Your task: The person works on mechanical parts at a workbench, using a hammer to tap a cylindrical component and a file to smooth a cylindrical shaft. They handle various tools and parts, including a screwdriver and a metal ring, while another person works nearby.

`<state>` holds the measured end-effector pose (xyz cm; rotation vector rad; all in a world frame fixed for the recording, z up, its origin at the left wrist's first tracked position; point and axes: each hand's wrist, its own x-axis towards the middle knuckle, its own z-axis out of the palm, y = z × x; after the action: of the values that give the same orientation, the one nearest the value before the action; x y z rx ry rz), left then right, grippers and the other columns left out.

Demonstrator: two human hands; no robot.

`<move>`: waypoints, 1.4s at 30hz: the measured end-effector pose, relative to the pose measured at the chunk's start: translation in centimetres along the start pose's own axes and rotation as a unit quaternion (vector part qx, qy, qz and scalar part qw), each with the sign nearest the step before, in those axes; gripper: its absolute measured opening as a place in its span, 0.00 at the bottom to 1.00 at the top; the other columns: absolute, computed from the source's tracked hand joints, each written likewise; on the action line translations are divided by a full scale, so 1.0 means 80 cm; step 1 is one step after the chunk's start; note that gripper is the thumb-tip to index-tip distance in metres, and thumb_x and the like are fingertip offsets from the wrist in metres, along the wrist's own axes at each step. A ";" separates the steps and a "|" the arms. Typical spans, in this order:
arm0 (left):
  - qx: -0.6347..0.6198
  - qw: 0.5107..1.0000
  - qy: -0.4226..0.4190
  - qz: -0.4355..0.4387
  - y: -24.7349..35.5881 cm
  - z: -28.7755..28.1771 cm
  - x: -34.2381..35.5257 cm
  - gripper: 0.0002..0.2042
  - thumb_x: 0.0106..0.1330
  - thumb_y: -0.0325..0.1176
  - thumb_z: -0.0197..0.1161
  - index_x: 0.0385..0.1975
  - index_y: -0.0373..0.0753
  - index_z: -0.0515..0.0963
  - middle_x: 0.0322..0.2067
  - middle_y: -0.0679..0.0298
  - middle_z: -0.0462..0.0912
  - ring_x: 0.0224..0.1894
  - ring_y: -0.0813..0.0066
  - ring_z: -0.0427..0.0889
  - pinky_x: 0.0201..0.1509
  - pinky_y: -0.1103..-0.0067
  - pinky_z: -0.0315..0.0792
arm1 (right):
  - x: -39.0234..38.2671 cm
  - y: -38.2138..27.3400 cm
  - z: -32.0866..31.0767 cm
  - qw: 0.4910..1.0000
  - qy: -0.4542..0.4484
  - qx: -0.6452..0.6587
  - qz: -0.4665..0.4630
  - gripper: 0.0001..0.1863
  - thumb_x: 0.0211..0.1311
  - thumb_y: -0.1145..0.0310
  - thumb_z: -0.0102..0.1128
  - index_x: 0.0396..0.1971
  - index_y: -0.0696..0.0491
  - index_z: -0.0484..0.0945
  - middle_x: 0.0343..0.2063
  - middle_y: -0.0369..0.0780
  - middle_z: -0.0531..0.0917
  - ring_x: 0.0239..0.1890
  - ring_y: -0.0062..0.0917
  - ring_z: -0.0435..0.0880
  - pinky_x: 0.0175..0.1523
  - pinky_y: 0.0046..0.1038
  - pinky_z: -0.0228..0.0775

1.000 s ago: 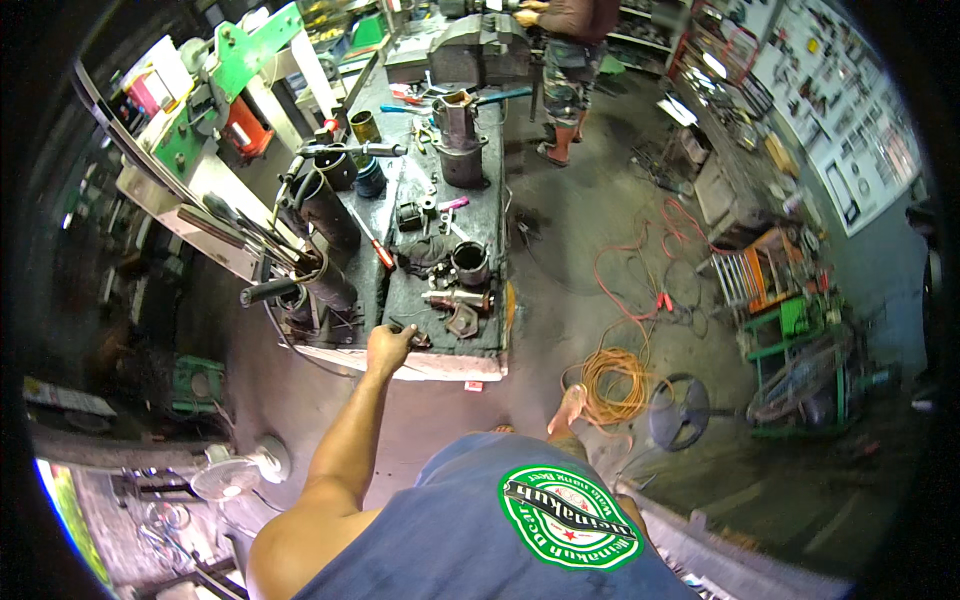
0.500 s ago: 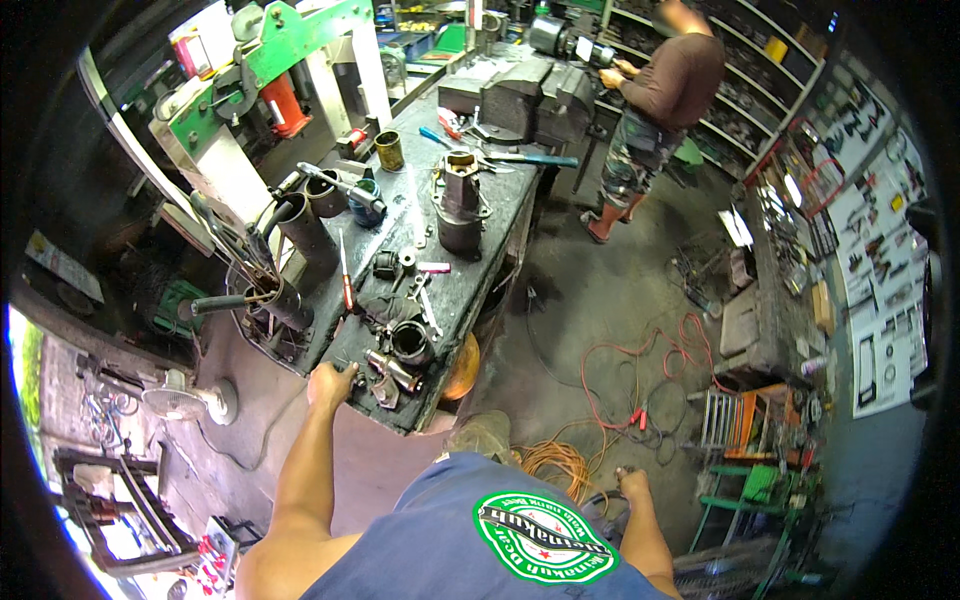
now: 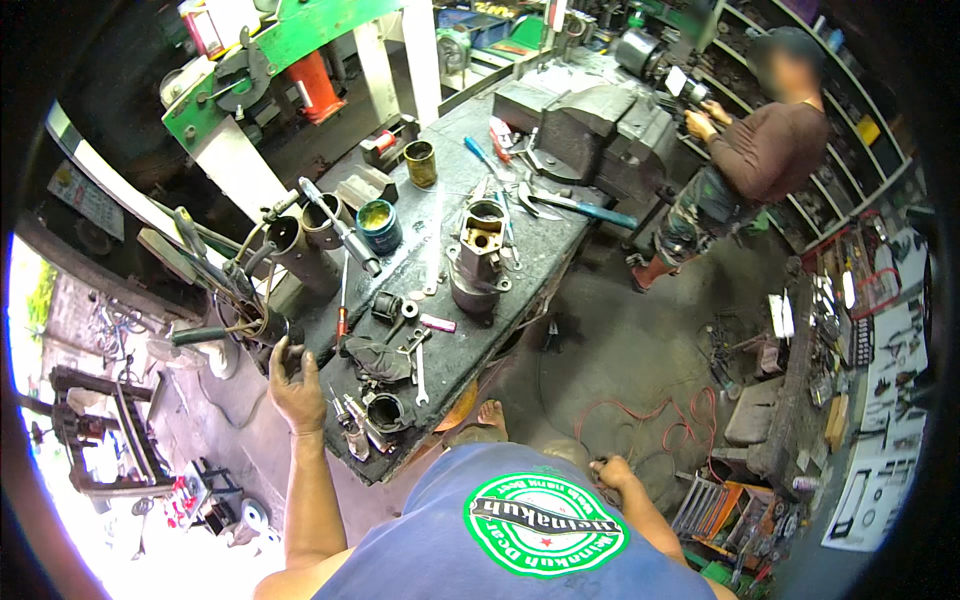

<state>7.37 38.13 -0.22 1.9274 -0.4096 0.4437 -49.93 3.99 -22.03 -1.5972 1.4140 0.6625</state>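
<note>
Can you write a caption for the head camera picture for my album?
Left hand at a workbench cluttered with tools and metal parts, co-worker standing near the big vise.

The tall tube [image 3: 310,265] looks matt metal, the wrench [image 3: 421,376] glossy.

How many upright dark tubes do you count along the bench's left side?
3: one just beyond the left hand, with tools in it; a second tube behind it; a third tube nearer the blue-green tub. Others may be hidden.
</note>
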 end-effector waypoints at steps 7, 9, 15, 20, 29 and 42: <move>-0.051 0.998 -0.012 0.034 0.089 0.056 -0.007 0.34 0.71 0.23 0.76 0.77 0.34 0.72 0.53 0.57 0.89 0.53 0.68 0.88 0.63 0.71 0.82 | 0.149 -0.044 -0.139 0.993 0.025 -0.115 -0.006 0.32 0.75 0.47 0.73 0.64 0.61 0.87 0.65 0.58 0.86 0.70 0.51 0.85 0.73 0.43 0.77; -0.025 0.999 -0.010 0.034 0.102 0.073 -0.028 0.36 0.71 0.23 0.77 0.78 0.33 0.70 0.53 0.56 0.89 0.54 0.67 0.89 0.64 0.71 0.82 | 0.190 -0.068 -0.166 0.990 0.020 -0.140 -0.027 0.32 0.76 0.48 0.72 0.64 0.61 0.87 0.65 0.58 0.86 0.70 0.51 0.85 0.73 0.43 0.77; 0.047 0.994 -0.068 -0.073 0.169 0.157 -0.105 0.41 0.62 0.26 0.83 0.77 0.35 0.72 0.58 0.54 0.89 0.58 0.63 0.89 0.67 0.67 0.81 | 0.312 -0.162 -0.253 0.966 -0.004 -0.212 -0.147 0.28 0.77 0.54 0.73 0.62 0.64 0.85 0.41 0.53 0.94 0.38 0.39 0.94 0.47 0.41 0.85; 0.155 0.967 -0.188 -0.076 0.196 0.270 -0.081 0.57 0.49 0.35 0.91 0.82 0.35 0.65 0.77 0.45 0.72 0.80 0.48 0.72 0.86 0.61 0.64 | 0.365 -0.230 -0.334 0.983 -0.020 -0.131 -0.128 0.30 0.78 0.54 0.71 0.65 0.64 0.84 0.64 0.57 0.88 0.71 0.49 0.85 0.74 0.42 0.76; 0.007 0.948 -0.312 -0.064 0.159 0.366 0.015 0.62 0.41 0.37 0.95 0.81 0.40 0.64 0.82 0.49 0.66 0.84 0.44 0.65 0.88 0.58 0.62 | 0.363 -0.241 -0.410 0.973 0.012 -0.199 -0.113 0.27 0.77 0.55 0.73 0.64 0.60 0.86 0.59 0.55 0.91 0.62 0.47 0.91 0.65 0.43 0.81; 0.176 0.948 -0.245 0.103 0.239 0.419 -0.009 0.49 0.45 0.37 0.91 0.72 0.40 0.73 0.67 0.48 0.73 0.67 0.42 0.75 0.72 0.53 0.68 | 0.295 -0.134 -0.346 0.975 -0.068 -0.209 0.025 0.30 0.79 0.47 0.70 0.63 0.61 0.88 0.62 0.57 0.89 0.68 0.47 0.87 0.73 0.43 0.76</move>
<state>1.61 0.07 2.43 2.3545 -0.9101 0.1685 -38.93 -32.08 -25.96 -1.7989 1.2720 1.1352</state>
